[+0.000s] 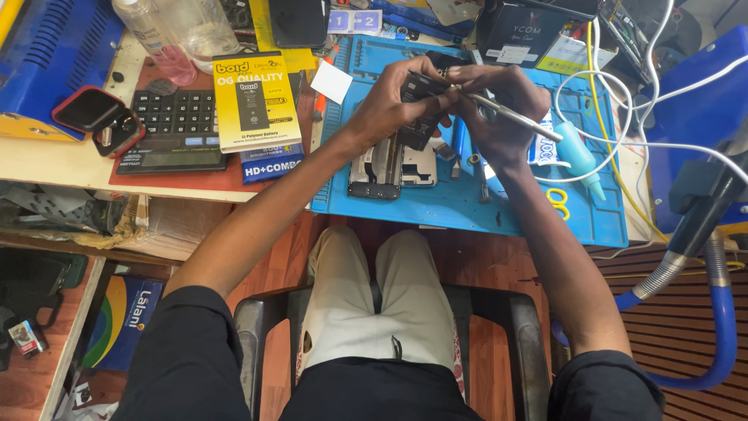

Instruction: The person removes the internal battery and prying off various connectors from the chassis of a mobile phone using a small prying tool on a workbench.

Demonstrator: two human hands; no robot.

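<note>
My left hand (pixel 389 105) grips a black phone battery (pixel 421 109) and holds it up above an opened phone (pixel 389 168) that lies on a blue work mat (pixel 467 206). My right hand (pixel 499 109) holds a thin metal tool (pixel 514 117) like a pen, its tip at the top edge of the battery. Both hands meet over the middle of the mat. The lower part of the battery is partly hidden by my left fingers.
A yellow battery package (pixel 253 101) and a black calculator (pixel 175 129) lie left of the mat. A teal glue bottle (pixel 580 156), yellow scissors (pixel 557 203) and white cables (pixel 623 140) sit on the right. A blue flexible hose (pixel 721 312) curves at the far right. Clear bottles (pixel 156 35) stand at the back left.
</note>
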